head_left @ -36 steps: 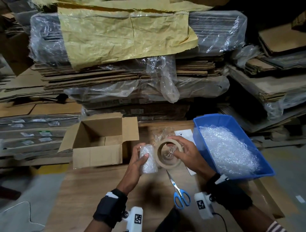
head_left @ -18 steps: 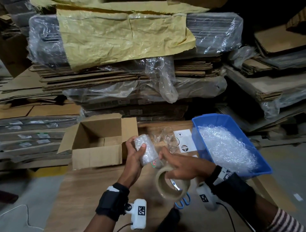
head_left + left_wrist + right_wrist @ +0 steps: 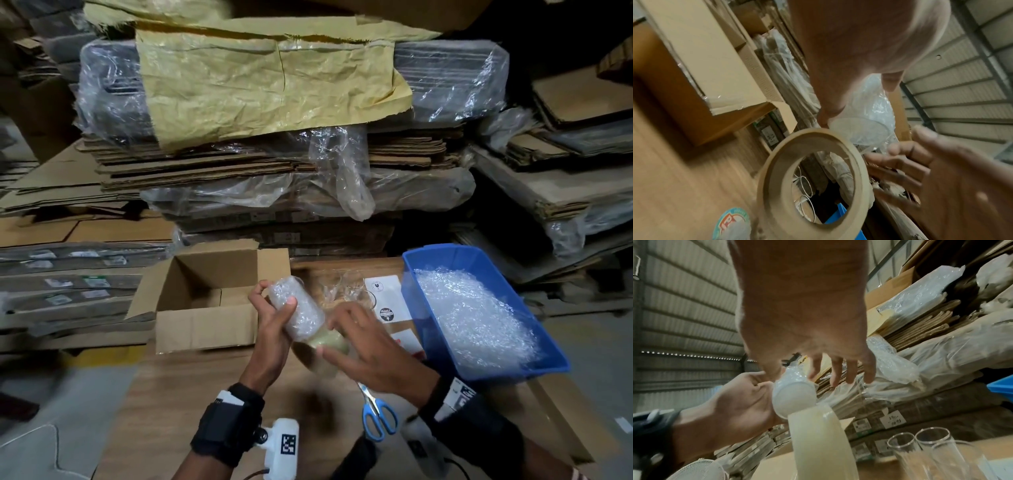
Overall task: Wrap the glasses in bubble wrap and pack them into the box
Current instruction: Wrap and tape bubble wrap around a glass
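Holding the wrapped glass (image 3: 297,310) above the table (image 3: 191,394), the left hand (image 3: 274,329) has thumb and fingers curled round its middle in the head view; its long axis runs on a slant, one end up and away toward the box (image 3: 205,294), the other down toward the right hand (image 3: 370,353). That hand lies with fingers spread and nearly straight over a blurred tape roll (image 3: 325,346) at the glass's lower end; whether it grips the roll cannot be told here. The open box sits just left of the hands, a blue bin (image 3: 479,267) of bubble wrap (image 3: 472,318) to the right, scissors (image 3: 376,411) lying near the right wrist. From the left wrist, the glass (image 3: 865,129) shows its round lower end toward the camera, the roll (image 3: 813,181) just below it, and the right hand's fingers (image 3: 900,155) extended beside both. From the right wrist, the hand (image 3: 803,313) is wide, fingers apart and holding nothing visible; the glass's end (image 3: 793,399) sits in the left palm (image 3: 740,402), touching the roll (image 3: 818,443). Bare glasses (image 3: 931,449) stand upright on the table.
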Demonstrator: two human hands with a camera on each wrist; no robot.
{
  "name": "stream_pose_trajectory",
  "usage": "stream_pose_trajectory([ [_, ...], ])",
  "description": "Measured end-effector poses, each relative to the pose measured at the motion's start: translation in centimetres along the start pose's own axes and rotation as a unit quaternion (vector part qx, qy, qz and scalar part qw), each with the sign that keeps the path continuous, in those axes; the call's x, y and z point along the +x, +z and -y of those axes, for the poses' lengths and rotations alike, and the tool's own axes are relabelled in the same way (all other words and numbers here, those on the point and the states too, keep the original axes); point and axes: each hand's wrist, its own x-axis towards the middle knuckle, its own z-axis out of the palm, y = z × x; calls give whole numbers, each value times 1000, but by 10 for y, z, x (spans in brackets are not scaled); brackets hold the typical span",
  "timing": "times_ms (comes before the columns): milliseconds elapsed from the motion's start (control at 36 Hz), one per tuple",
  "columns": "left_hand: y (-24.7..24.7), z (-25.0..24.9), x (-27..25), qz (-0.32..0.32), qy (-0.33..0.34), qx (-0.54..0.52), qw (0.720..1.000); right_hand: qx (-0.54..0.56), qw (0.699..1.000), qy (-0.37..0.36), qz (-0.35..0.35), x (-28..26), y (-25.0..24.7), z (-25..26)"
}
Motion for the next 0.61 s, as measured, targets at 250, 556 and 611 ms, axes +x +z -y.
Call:
stream_pose_trajectory([
  [250,16,-2,-8,88,99,111,985,101,993,52,-25,27,-5,56],
  [556,15,-13,-5,113,79,50,989,40,990,-64,-117,34,16,57],
  [611,13,-13,-5,105,62,15,992,46,991,-69,-109,27,19,52],
])
